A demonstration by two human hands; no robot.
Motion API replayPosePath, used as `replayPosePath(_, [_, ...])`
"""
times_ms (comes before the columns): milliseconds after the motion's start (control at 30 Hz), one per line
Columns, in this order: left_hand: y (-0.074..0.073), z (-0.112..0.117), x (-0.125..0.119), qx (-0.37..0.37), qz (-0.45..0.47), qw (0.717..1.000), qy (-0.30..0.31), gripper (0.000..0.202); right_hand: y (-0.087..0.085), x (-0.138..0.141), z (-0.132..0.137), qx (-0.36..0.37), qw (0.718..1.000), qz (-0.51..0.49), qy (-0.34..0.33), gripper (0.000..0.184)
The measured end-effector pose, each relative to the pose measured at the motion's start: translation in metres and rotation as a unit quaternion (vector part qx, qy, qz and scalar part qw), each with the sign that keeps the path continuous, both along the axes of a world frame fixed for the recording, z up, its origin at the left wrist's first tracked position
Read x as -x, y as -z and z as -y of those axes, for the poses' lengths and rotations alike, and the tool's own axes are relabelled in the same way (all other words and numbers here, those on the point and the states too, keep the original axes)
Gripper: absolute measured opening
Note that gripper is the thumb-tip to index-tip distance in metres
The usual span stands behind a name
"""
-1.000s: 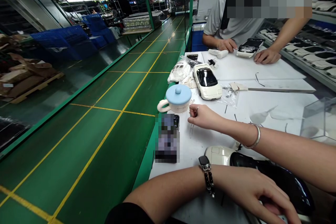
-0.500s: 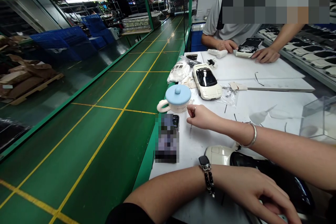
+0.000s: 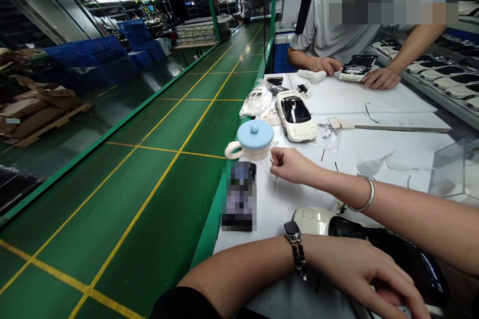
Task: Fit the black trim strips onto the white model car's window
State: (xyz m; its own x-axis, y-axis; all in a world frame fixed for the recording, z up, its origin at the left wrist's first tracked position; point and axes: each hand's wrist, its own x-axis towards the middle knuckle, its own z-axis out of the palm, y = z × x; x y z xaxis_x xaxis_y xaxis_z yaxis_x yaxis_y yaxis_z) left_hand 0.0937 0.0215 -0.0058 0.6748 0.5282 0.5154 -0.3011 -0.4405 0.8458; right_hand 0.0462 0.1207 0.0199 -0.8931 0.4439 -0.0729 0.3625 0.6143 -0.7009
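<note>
The right hand [image 3: 288, 165] has its thumb and fingers drawn narrow in a pinch around a slender dark rod [image 3: 282, 158], just right of a cream handled cup with a pale blue knobbed lid [image 3: 255, 140]. The left hand [image 3: 362, 271], palm down with fingers bent, is over the near side of a large white model car with a glossy black top [image 3: 406, 254] (whether it grips anything underneath, I cannot tell). That car lies between the two hands, its white end pointing left, below the right forearm. Beyond the right hand stands a smaller white model car with dark glass [image 3: 297, 115]; to that hand's left, nearer the person, lies a pixelated dark rectangular object [image 3: 239, 199].
</note>
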Motion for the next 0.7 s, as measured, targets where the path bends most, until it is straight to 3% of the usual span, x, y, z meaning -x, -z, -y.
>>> replayPosePath(700, [0.0034, -0.0005, -0.0005, 0.015, 0.001, 1.0, 0.001, 0.01, 0.0015, 0.0041, 0.0033, 0.008, 1.0, 0.004, -0.01, 0.024])
